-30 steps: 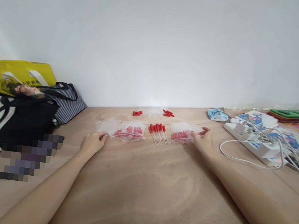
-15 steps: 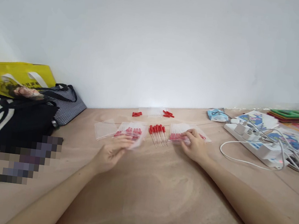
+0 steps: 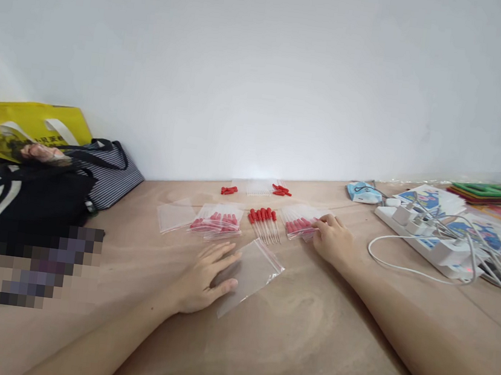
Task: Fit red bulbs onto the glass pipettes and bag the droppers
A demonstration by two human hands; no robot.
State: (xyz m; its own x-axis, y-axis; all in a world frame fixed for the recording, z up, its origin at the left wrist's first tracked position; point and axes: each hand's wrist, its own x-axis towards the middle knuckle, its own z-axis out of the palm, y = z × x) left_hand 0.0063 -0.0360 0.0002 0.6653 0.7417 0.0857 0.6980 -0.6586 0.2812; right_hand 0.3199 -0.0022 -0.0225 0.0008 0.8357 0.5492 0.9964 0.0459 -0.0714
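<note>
A clear zip bag [image 3: 254, 273] lies flat and slanted on the table. At its left edge is my left hand [image 3: 208, 278], fingers stretched and apart, with the thumb against the plastic. My right hand [image 3: 336, 242] has its fingers curled on the right side of a zip bag of droppers [image 3: 298, 224]; its fingertips are partly hidden. Between the hands fans a row of loose glass droppers [image 3: 265, 223] with red bulbs. More bagged droppers [image 3: 219, 219] are stacked on the left, beside a flat clear bag [image 3: 176, 215].
Red dropper bulbs [image 3: 229, 190] and glass tubes [image 3: 259, 188] lie near the wall. A power strip [image 3: 426, 242] with cables and a blue face mask [image 3: 364, 192] are on the right. Bags, including a black one [image 3: 38, 204], stand on the left.
My left hand has brought the clear zip bag down toward me and laid it on the table, its fingers now spread. My right hand has shifted slightly right, and the dropper bag under it has turned.
</note>
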